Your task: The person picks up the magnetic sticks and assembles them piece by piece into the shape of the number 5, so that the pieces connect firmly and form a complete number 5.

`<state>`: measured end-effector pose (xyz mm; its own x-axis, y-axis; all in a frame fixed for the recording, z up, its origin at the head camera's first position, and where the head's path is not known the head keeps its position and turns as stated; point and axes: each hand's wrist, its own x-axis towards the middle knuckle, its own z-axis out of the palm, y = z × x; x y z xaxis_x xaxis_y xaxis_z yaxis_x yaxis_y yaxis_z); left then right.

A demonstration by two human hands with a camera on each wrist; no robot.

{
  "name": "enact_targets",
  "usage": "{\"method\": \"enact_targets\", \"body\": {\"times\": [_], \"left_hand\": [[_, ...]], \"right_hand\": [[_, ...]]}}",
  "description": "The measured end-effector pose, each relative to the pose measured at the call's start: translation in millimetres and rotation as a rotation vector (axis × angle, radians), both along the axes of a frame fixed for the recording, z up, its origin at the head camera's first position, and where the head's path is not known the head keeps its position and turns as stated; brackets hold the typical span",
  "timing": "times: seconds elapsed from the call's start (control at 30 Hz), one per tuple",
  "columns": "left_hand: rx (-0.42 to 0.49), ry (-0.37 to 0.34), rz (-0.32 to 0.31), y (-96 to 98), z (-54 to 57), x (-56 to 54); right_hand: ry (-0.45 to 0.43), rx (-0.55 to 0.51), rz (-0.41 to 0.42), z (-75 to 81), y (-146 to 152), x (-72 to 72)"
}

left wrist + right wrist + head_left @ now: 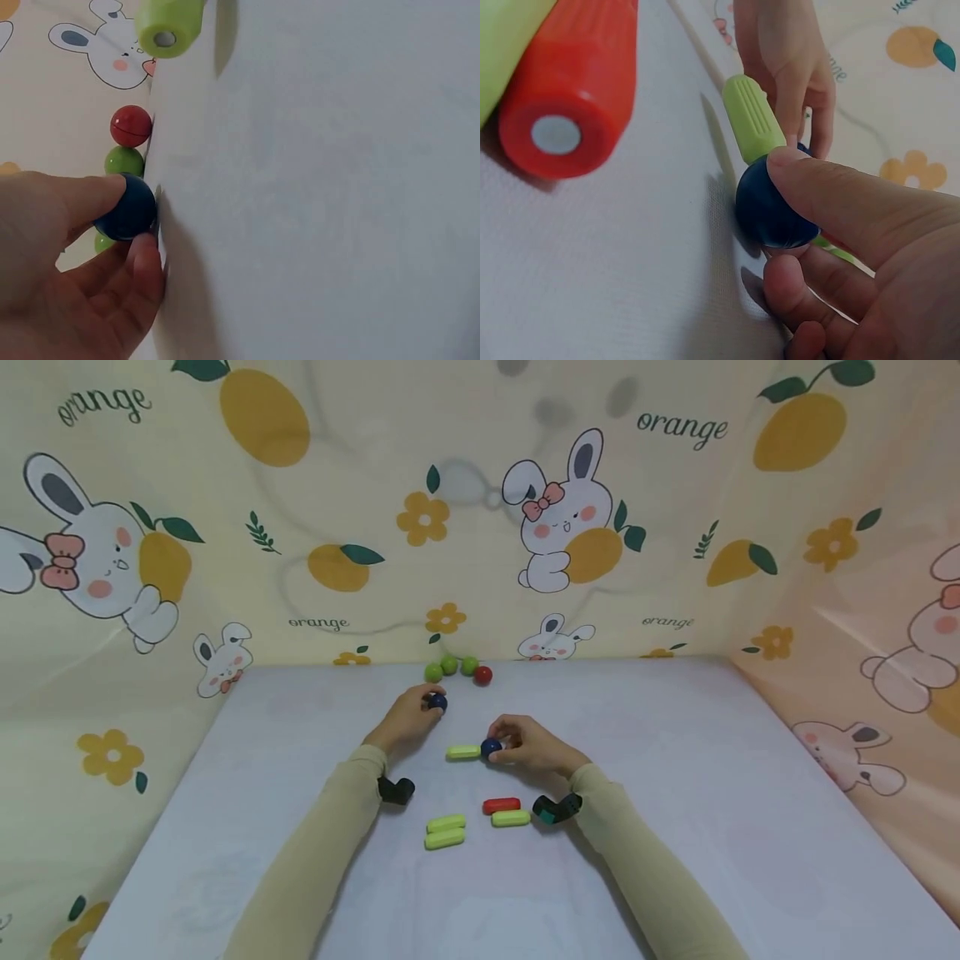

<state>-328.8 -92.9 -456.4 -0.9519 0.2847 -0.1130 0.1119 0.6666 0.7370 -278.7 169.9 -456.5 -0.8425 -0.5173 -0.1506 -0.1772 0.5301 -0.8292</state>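
Head: left hand [408,717] pinches blue ball [438,702], right hand [534,746] pinches second blue ball [491,749] against green rod [462,752] on its left. Left wrist: red ball [131,126] just beyond left hand. Right wrist: red rod [574,86] apart from right hand.

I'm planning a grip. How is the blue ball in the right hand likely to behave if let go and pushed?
The blue ball would probably roll, being round. Its shine suggests a slippery surface. It seems stiff: the right hand pinches it without visible denting.
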Motion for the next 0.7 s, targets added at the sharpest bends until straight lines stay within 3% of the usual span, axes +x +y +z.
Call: {"method": "enact_targets", "body": {"times": [0.33, 0.7], "left_hand": [[0.056, -0.007, -0.033, -7.3, 8.5, 11.3], [0.057, 0.017, -0.027, -9.5, 18.0, 39.1]], "right_hand": [[-0.014, -0.005, -0.007, -0.7, 0, -0.3], [-0.019, 0.003, -0.017, -2.2, 1, -1.5]]}}
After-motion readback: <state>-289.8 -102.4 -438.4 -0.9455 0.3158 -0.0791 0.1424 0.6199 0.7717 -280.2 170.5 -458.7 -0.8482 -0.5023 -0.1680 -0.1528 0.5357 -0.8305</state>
